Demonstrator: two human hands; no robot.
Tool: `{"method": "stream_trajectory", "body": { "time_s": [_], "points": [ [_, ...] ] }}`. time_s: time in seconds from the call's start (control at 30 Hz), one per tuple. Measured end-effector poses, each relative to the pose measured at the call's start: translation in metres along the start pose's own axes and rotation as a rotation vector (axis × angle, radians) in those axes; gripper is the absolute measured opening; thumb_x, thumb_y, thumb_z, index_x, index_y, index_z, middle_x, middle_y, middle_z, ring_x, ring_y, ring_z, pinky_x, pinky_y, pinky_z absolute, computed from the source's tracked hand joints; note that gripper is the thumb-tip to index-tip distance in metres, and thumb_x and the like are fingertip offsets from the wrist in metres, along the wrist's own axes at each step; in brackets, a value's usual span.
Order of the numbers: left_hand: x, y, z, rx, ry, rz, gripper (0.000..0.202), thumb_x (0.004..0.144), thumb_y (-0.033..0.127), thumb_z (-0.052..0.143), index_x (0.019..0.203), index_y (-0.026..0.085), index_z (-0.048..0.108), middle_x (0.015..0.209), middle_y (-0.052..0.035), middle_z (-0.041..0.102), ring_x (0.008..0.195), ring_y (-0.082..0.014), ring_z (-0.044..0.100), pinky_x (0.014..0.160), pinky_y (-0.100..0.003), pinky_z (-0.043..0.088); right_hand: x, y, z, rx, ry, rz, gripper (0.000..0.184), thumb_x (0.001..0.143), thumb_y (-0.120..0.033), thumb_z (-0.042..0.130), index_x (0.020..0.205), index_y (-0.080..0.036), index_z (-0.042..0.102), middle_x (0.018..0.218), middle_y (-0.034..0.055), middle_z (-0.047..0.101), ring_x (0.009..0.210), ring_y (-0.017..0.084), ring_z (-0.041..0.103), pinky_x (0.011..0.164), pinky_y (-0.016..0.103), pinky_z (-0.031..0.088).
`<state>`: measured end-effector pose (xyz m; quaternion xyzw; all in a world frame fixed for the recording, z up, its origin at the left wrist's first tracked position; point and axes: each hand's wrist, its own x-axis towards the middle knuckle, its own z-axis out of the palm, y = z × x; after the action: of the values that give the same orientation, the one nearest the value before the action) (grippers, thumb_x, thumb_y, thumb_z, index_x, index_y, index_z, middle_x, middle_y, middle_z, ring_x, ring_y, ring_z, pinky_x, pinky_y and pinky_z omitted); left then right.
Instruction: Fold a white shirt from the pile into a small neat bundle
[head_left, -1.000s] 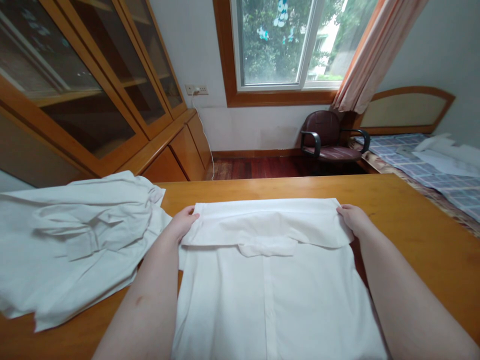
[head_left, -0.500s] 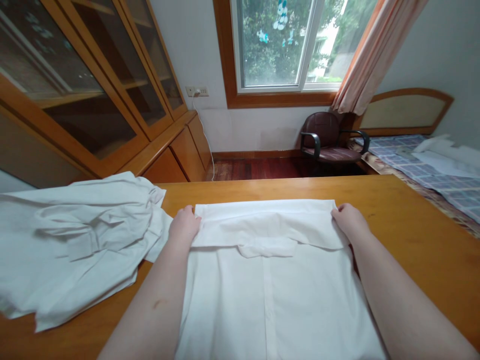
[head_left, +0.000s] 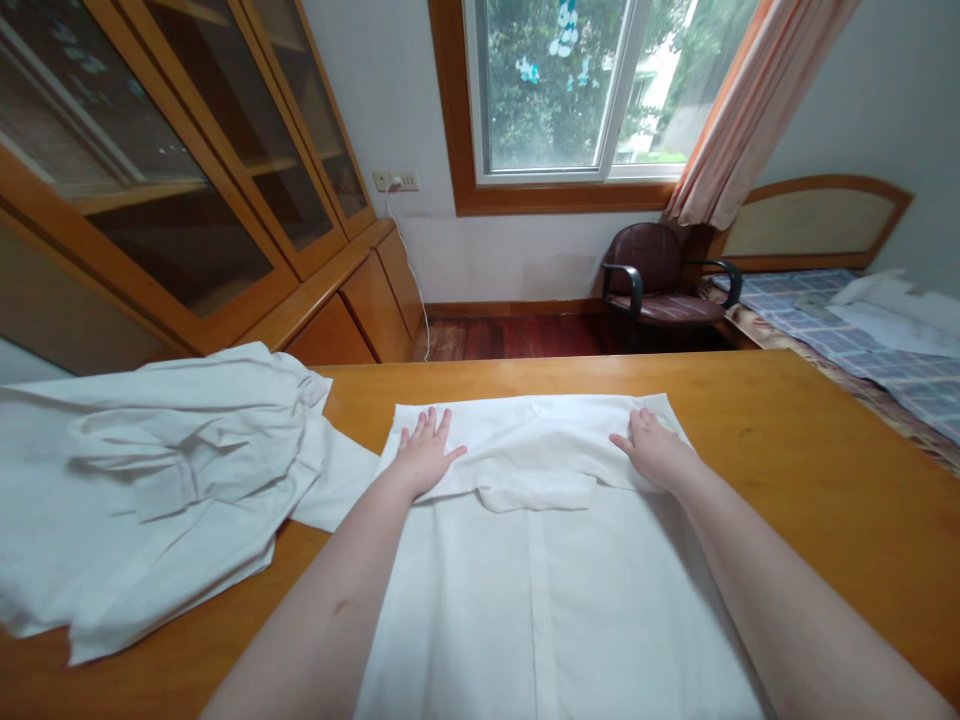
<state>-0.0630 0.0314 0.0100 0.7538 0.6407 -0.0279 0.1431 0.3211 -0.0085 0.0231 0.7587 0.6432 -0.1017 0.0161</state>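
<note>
Grip was wide, nothing pinched, as L hand [head_left: 429,458] & R hand [head_left: 660,452] lay palm-down, fingers apart, on the folded-over far end of the white shirt [head_left: 480,600], which was spread on the desk [head_left: 817,470] w/ a rumpled white garment [head_left: 217,450] to its L, chair [head_left: 649,260] & window [head_left: 544,115] past the far edge.

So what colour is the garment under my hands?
The garment is plain white, best seen in the head view.

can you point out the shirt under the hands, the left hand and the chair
Shirt [head_left: 539,560]: head view, on its button strip.
Left hand [head_left: 426,460]: head view, on the back of the hand.
Chair [head_left: 649,262]: head view, on its backrest.
</note>
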Motion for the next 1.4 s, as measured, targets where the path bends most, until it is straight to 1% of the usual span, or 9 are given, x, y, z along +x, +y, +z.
{"method": "stream_trajectory", "body": {
  "time_s": [0.07,0.17,0.47,0.73,0.93,1.03,1.1,1.23,1.4],
  "points": [
    [0.004,0.000,-0.003,0.026,-0.013,0.004,0.084,0.084,0.065,0.031,0.149,0.017,0.007,0.153,-0.0154,-0.002,0.141,-0.0317,0.000,0.110,-0.055,0.008,0.005,0.000,0.006,-0.014,-0.012,0.033,0.072,0.091,-0.052,0.027,0.144,-0.004,0.022,0.152,0.0204,0.015,0.140,0.031,0.014,0.105,0.057,0.022],
    [0.014,0.002,-0.007,0.089,0.018,0.008,0.083,0.085,0.064,0.030,0.149,0.017,0.006,0.154,-0.0144,0.000,0.141,-0.0301,0.002,0.111,-0.053,0.008,0.018,0.002,0.010,-0.023,-0.004,0.035,0.077,0.090,-0.055,0.022,0.147,-0.005,0.014,0.154,0.0165,0.007,0.141,0.028,0.007,0.107,0.059,0.013],
    [0.052,0.000,-0.013,0.132,0.140,0.029,0.079,0.086,0.062,0.028,0.148,0.016,0.011,0.154,-0.0134,0.008,0.141,-0.0279,0.008,0.111,-0.050,0.012,0.062,0.000,0.005,-0.028,0.104,-0.015,0.077,0.088,-0.060,0.021,0.147,-0.010,0.019,0.154,0.0133,0.014,0.141,0.026,0.010,0.111,0.051,0.012],
    [0.064,-0.001,-0.018,0.048,0.210,0.032,0.073,0.087,0.056,0.034,0.146,0.015,0.020,0.153,-0.0131,0.016,0.141,-0.0271,0.014,0.112,-0.050,0.012,0.088,-0.002,0.006,0.022,0.149,-0.042,0.076,0.088,-0.061,0.025,0.146,-0.013,0.022,0.153,0.0137,0.017,0.140,0.026,0.014,0.110,0.052,0.012],
    [0.043,-0.007,-0.021,-0.163,0.355,-0.070,0.056,0.092,0.042,0.030,0.140,0.013,0.035,0.150,-0.0142,0.026,0.139,-0.0246,0.021,0.113,-0.043,0.016,0.068,-0.011,0.000,0.116,0.294,-0.059,0.064,0.090,-0.048,0.037,0.141,-0.009,0.034,0.151,0.0189,0.022,0.139,0.031,0.017,0.109,0.054,0.014],
    [0.021,-0.012,-0.012,-0.192,0.339,-0.166,0.064,0.090,0.049,0.035,0.143,0.014,0.030,0.152,-0.0157,0.018,0.140,-0.0304,0.014,0.112,-0.046,0.017,0.037,-0.034,0.002,0.239,0.346,-0.231,0.059,0.090,-0.047,0.036,0.138,-0.013,0.039,0.149,0.0155,0.028,0.137,0.026,0.024,0.111,0.043,0.020],
    [0.007,-0.015,-0.004,-0.205,0.293,-0.239,0.069,0.089,0.052,0.035,0.146,0.015,0.023,0.154,-0.0165,0.011,0.140,-0.0333,0.010,0.111,-0.048,0.018,0.017,-0.050,0.007,0.305,0.255,-0.355,0.060,0.091,-0.050,0.035,0.140,-0.016,0.036,0.149,0.0134,0.029,0.137,0.023,0.025,0.111,0.041,0.022],
    [-0.014,-0.034,0.003,-0.174,0.251,-0.367,0.073,0.090,0.053,0.028,0.147,0.009,0.016,0.152,-0.0224,0.013,0.140,-0.0363,0.009,0.109,-0.050,0.019,-0.001,-0.062,0.017,0.278,0.051,-0.400,0.060,0.092,-0.050,0.031,0.143,-0.020,0.032,0.150,0.0108,0.027,0.139,0.024,0.021,0.111,0.048,0.016],
    [-0.024,-0.082,-0.007,-0.075,0.199,-0.367,0.074,0.091,0.049,0.025,0.144,-0.002,0.017,0.146,-0.0268,0.028,0.137,-0.0335,0.022,0.108,-0.045,0.025,0.007,-0.048,0.017,0.215,0.033,-0.390,0.068,0.088,-0.058,0.036,0.144,-0.021,0.030,0.151,0.0097,0.024,0.140,0.023,0.018,0.112,0.043,0.014]
  ]
}}
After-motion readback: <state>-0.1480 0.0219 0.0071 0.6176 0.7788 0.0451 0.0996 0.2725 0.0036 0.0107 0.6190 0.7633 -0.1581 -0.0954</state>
